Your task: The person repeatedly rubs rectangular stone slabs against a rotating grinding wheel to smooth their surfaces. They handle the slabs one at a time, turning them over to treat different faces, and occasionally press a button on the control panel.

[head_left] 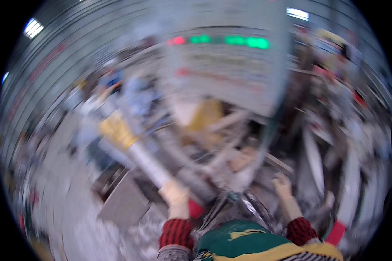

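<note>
The whole picture is smeared by motion. My left hand (175, 194), in a pale glove and a red-and-black knitted cuff, is at the lower end of a long white bar (149, 163). Whether it grips the bar or only lies over it, I cannot tell. Near that hand shows a red patch (196, 209). My right hand (284, 187), likewise pale-gloved, hovers over a jumble of blurred scrap-like pieces (244, 158); its fingers seem bent, but nothing in them can be made out. A yellow piece (117, 129) is at the bar's far end.
A big pale panel (222, 74) with red and green lights stands ahead. Flat grey boards (124, 200) lean at my left. Another white bar with a red end (336, 232) runs along my right. A blurred figure in blue (111, 80) is far left.
</note>
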A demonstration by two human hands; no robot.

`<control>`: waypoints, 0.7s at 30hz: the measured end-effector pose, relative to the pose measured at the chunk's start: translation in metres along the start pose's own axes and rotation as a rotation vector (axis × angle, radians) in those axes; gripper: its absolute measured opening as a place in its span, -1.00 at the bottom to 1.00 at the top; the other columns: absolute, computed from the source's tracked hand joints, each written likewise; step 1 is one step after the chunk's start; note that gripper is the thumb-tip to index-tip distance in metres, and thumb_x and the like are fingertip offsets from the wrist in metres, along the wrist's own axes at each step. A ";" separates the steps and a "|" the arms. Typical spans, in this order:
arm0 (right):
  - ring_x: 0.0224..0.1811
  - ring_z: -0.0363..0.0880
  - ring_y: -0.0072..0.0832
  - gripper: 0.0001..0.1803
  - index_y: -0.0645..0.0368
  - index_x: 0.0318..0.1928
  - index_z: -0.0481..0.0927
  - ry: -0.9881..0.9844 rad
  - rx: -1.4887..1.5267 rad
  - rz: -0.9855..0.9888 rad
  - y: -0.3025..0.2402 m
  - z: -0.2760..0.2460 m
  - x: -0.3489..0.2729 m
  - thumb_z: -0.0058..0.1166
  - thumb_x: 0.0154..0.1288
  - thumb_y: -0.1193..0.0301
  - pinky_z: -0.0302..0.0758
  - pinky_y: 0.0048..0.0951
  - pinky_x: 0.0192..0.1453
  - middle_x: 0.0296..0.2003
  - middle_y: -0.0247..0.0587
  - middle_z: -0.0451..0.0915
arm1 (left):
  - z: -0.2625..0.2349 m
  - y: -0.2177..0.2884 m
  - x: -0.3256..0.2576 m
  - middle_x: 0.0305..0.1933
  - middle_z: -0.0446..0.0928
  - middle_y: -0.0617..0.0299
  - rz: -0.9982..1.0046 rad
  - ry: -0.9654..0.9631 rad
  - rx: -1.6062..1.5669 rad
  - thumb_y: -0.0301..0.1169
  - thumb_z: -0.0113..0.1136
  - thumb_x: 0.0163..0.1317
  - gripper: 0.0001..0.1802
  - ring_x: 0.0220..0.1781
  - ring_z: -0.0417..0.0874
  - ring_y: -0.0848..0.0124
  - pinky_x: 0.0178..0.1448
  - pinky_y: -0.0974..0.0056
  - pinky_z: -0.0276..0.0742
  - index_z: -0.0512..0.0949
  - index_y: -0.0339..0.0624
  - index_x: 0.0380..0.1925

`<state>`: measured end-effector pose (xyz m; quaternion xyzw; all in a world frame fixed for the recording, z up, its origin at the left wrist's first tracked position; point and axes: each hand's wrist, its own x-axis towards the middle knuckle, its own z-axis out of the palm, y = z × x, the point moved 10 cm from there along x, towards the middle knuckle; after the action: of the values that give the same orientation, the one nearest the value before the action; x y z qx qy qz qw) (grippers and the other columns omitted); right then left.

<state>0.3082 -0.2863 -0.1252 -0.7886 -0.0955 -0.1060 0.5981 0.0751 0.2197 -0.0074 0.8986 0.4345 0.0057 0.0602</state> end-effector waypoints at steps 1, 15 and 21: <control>-0.27 0.61 -0.61 -0.63 0.15 0.05 0.71 -0.042 -0.118 0.255 0.044 -0.010 -0.044 0.34 0.20 0.43 0.57 -0.48 -0.14 -0.23 -0.35 0.71 | 0.005 0.006 -0.001 -0.11 0.71 0.04 0.013 0.026 -0.024 -0.21 0.30 0.15 -0.79 -0.08 0.75 0.18 -0.04 -0.01 0.62 0.70 -0.10 -0.37; 0.01 0.70 -0.37 -0.33 0.07 0.41 0.42 -0.282 0.719 0.756 -0.078 0.007 -0.132 0.28 0.36 0.19 0.67 -0.41 0.02 0.06 -0.16 0.69 | 0.000 0.264 -0.209 0.53 0.20 -0.04 0.916 -0.502 -0.986 -0.51 0.39 -0.10 0.06 0.60 0.13 0.10 0.67 0.02 -0.14 0.14 -0.29 0.49; 0.40 0.40 -0.29 -0.37 0.19 0.51 0.21 0.257 0.285 0.194 -0.077 -0.084 -0.114 -0.04 0.47 0.44 0.33 -0.26 0.47 0.33 0.02 0.47 | -0.003 0.347 -0.304 0.53 0.21 -0.19 1.537 -0.411 -0.806 -0.48 0.50 0.00 -0.05 0.60 0.16 -0.10 0.64 0.01 0.04 0.28 -0.23 0.44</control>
<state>0.1729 -0.3490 -0.0642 -0.6817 0.0439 -0.1328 0.7182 0.1560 -0.2312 0.0477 0.8356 -0.3427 0.0356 0.4278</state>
